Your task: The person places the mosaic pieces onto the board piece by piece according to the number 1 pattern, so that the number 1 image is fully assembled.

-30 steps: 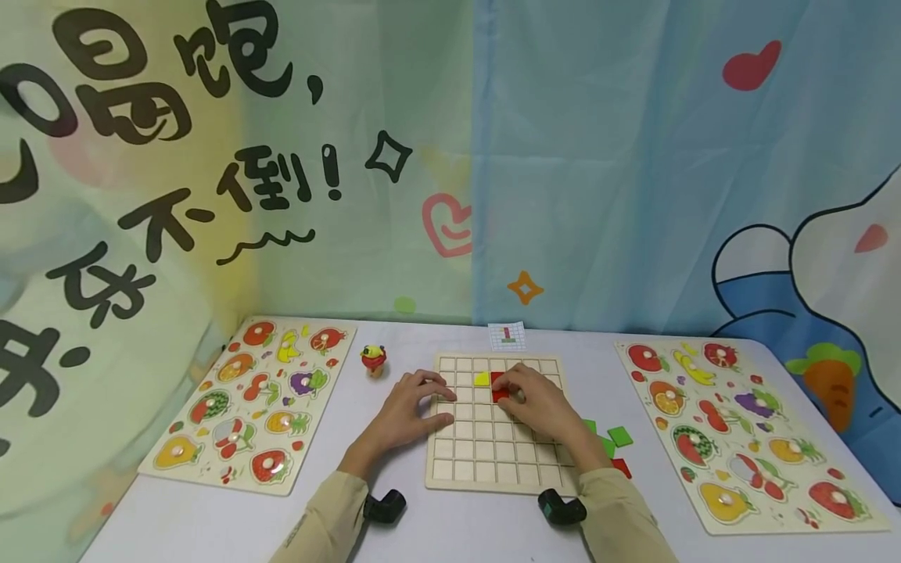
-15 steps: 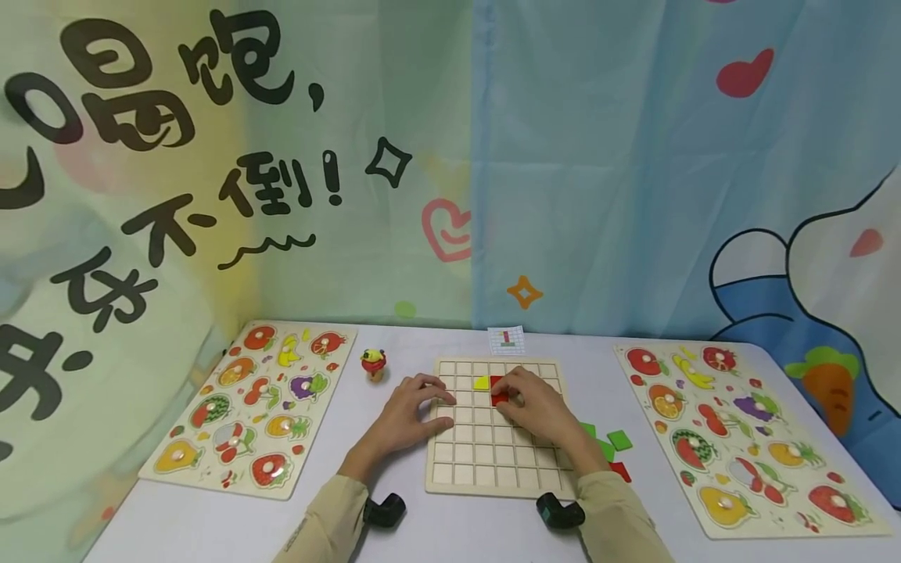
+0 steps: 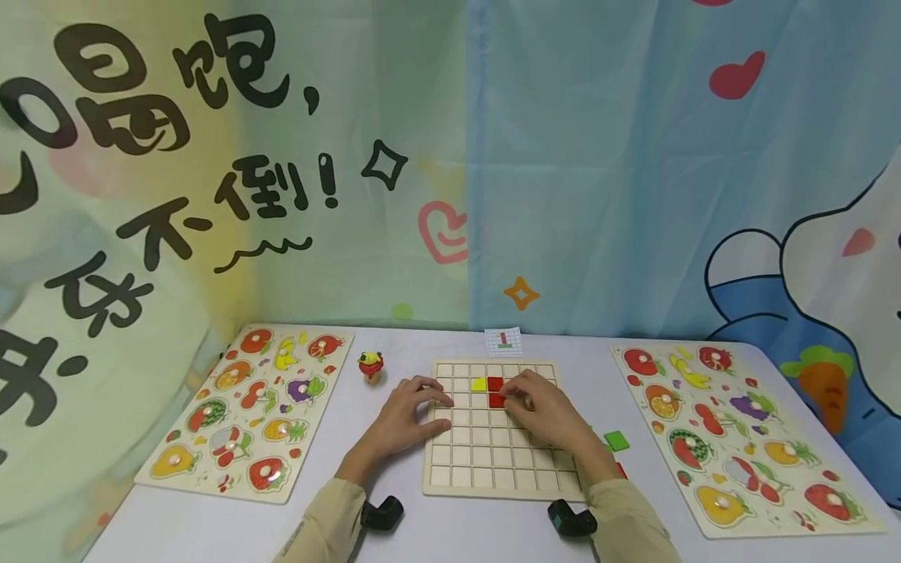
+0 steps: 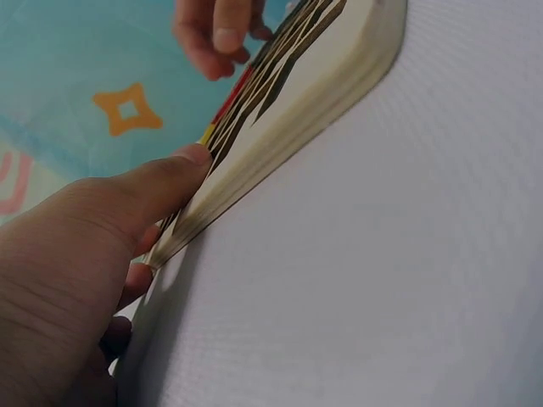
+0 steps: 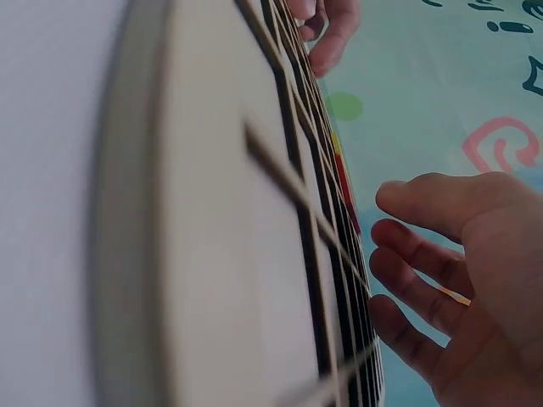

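A wooden grid board (image 3: pixel 461 475) lies on the table before me. In its upper rows sit a yellow square tile (image 3: pixel 479 384) and, just right of it, two red square tiles (image 3: pixel 496 383), one below the other. My left hand (image 3: pixel 408 414) rests at the board's left edge, thumb (image 4: pixel 182 170) touching the top of the frame in the left wrist view. Over the board's right half is my right hand (image 3: pixel 545 410), its fingertips beside the red tiles. The right wrist view shows those fingers (image 5: pixel 407 331) loosely bent, with nothing between them.
Green tiles (image 3: pixel 616 441) and a red one lie right of the board, partly behind the right forearm. A small grid card (image 3: pixel 503 342) is behind the board, a bird-like figurine (image 3: pixel 370 367) to the left. Fruit puzzle boards (image 3: pixel 246 407) flank both sides; a curtain hangs behind.
My right hand has shifted slightly right, away from the red tiles, so more of them shows. My left hand keeps its place at the board's edge.
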Available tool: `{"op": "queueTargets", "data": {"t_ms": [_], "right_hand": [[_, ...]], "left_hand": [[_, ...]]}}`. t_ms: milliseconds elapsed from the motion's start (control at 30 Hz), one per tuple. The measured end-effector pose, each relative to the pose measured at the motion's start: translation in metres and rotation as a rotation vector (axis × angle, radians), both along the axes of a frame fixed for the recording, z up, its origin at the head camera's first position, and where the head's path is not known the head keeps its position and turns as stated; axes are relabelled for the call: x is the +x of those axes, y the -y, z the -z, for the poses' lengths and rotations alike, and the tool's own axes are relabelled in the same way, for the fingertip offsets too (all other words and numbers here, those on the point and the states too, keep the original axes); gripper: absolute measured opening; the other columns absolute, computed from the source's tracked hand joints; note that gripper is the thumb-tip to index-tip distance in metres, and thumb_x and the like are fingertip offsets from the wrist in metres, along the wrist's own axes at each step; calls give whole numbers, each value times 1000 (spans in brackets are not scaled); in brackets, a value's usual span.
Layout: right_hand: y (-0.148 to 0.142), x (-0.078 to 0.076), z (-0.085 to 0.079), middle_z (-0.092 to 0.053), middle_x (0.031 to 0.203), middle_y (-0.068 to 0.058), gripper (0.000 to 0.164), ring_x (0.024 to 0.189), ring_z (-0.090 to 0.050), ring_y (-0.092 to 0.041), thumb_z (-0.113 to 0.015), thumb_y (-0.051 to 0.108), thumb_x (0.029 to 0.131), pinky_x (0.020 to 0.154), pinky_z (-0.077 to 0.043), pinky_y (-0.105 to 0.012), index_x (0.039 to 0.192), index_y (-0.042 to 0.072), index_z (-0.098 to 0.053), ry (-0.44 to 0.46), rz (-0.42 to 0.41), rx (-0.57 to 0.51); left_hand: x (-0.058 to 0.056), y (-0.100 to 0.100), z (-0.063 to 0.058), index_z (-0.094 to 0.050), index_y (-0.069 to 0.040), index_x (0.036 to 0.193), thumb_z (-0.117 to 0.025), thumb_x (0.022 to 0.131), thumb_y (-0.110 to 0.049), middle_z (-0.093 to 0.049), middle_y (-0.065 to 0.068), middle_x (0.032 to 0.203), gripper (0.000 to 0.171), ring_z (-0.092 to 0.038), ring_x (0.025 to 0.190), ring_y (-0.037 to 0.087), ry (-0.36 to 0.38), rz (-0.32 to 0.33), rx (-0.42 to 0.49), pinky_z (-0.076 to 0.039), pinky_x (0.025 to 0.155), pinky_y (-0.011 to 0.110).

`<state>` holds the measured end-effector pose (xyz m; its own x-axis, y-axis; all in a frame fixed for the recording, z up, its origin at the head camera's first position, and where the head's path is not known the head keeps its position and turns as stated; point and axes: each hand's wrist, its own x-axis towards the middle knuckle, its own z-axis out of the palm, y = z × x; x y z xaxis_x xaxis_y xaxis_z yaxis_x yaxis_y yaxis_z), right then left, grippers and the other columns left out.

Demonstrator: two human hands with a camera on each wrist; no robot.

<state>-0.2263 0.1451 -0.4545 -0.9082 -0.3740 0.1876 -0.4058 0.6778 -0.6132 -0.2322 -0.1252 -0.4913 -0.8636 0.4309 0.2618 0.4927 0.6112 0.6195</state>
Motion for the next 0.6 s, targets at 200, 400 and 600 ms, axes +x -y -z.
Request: {"op": "queueTargets", "data": {"t_ms": [200,400,600], "right_hand": [[-17,7,-1,-58,95,5,14,86,-55,-10,-64,16,89,76,-47,-31,103,14,-66,-26,39,38],[-30,15,0,-59,96,3,15,88,-56,-12,-65,16,88,77,-48,-33,103,14,-66,-28,94,74],[-45,26,-1,-60,95,5,16,87,-58,-10,-66,13,87,76,-48,-31,103,13,-66,-83,80,61]], "left_hand": [[2,0,0,-69,-26,104,-76,79,-33,-56,-3,120,27,-46,105,15,-4,0,11,-36,90,38],[2,1,0,-69,-26,104,-75,79,-33,-56,-2,120,27,-46,104,15,-2,-1,0,-36,90,38],[1,0,0,-69,-27,104,-75,79,-33,-56,-2,121,27,-46,105,15,-3,3,-1,-36,91,39]]}}
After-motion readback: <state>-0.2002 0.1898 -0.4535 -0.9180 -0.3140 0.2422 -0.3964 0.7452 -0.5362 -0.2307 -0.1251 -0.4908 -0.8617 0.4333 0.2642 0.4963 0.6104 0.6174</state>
